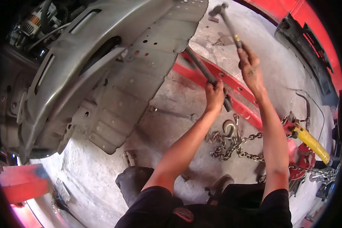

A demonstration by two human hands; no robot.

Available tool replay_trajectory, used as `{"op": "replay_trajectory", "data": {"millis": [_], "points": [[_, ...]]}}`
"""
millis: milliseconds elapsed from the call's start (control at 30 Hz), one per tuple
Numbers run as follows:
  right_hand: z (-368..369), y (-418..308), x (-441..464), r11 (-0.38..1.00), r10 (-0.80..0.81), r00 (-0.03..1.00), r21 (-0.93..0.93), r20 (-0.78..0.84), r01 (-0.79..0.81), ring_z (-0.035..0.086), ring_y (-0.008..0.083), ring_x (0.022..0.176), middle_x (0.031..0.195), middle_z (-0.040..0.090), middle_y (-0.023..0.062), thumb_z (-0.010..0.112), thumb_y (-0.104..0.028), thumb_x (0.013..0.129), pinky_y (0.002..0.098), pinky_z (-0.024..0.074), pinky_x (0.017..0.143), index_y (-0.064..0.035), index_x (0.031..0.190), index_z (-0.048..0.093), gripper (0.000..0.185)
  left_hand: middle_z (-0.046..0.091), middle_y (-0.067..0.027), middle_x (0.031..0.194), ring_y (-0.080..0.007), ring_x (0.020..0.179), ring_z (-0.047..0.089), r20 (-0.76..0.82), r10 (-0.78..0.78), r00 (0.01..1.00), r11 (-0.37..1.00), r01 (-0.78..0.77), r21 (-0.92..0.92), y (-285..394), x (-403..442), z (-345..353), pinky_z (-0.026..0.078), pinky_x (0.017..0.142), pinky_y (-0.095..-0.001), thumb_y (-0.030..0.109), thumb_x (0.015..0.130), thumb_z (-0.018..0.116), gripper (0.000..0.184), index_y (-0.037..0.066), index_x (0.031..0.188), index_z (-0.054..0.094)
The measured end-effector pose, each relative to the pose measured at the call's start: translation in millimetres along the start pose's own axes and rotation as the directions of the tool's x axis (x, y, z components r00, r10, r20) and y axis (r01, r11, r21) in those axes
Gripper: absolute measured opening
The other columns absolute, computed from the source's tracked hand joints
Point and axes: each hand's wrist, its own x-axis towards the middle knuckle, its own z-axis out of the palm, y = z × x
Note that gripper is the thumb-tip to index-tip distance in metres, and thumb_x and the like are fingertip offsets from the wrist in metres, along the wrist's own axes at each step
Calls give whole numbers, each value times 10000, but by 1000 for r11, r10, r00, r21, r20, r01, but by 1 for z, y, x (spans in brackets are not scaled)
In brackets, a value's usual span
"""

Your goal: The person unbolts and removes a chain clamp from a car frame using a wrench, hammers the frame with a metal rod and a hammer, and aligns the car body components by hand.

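My right hand [250,65] is wrapped round the handle of a hammer [228,26], raised with its head up and to the left. My left hand [215,95] grips a dark metal bar [201,65]. The bar slants up and left, and its far end is at the edge of a grey sheet-metal vehicle panel [150,74]; I cannot tell whether they touch. The panel has ribs, small holes and an uneven edge. It joins a curved grey body part [106,28] with long slots.
A red steel beam [241,93] lies behind my left hand. On the concrete floor are a wrench [173,113] and a chain [250,154] with a hook [228,128]. At right are a yellow handle [312,144] and a black trim piece [309,60].
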Motion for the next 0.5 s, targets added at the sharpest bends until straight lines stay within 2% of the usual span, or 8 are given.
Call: {"op": "replay_trajectory", "data": {"millis": [67, 200, 233, 267, 333, 433, 500], "points": [[-5, -28, -9, 991, -99, 987, 81, -125, 109, 421, 119, 590, 681, 433, 10, 526, -313, 1033, 296, 396, 563, -26, 1409, 523, 474, 503, -34, 705, -140, 528, 513, 8, -22, 1000, 1000, 22, -11, 5, -2, 4, 476, 439, -324, 138, 968, 535, 124, 44, 937, 460], [19, -23, -11, 976, -190, 936, 49, -296, 213, 478, 142, 571, 631, 508, 88, 517, -306, 1037, 344, 427, 545, -41, 1415, 515, 463, 507, -41, 711, -150, 494, 500, 15, -75, 997, 996, 76, -43, 26, -16, 10, 472, 414, -332, 136, 963, 529, 124, 43, 941, 450], [28, -10, -14, 992, -125, 969, -50, -212, 117, 533, 169, 576, 657, 548, 162, 516, -291, 1036, 383, 449, 551, -54, 1428, 502, 458, 507, -43, 713, -153, 487, 497, 12, -79, 997, 995, 80, -58, 29, -18, 11, 471, 409, -334, 136, 962, 527, 124, 43, 943, 447], [32, -4, -15, 982, -62, 998, -180, -19, 58, 544, 186, 591, 662, 532, 189, 525, -279, 1032, 394, 462, 587, -58, 1434, 495, 460, 508, -45, 713, -154, 487, 499, 6, -75, 997, 996, 75, -44, 29, -18, 11, 472, 409, -333, 133, 960, 524, 120, 43, 945, 446], [47, 58, 0, 881, -263, 963, -392, 63, 266, 530, 188, 606, 662, 515, 175, 524, -287, 1033, 388, 463, 611, -62, 1430, 506, 456, 510, -50, 714, -157, 487, 503, 0, -66, 998, 998, 66, -16, 27, -13, 10, 473, 410, -333, 126, 958, 519, 113, 42, 951, 444], [14, 15, -1, 985, -112, 992, -140, -56, 104, 527, 196, 623, 673, 503, 172, 506, -303, 1041, 385, 460, 626, -55, 1421, 517, 454, 514, -58, 712, -161, 482, 506, 49, 14, 999, 1000, -14, 15, -3, 3, -3, 477, 412, -336, 111, 954, 515, 101, 40, 952, 443], [8, -7, -8, 995, -95, 990, 10, -102, 96, 450, 140, 615, 705, 472, 50, 529, -312, 1038, 326, 403, 581, -54, 1436, 509, 475, 523, -57, 718, -158, 490, 513, 36, -26, 999, 1000, 26, -3, 5, -4, 0, 482, 424, -336, 114, 961, 520, 110, 37, 961, 442]]}}
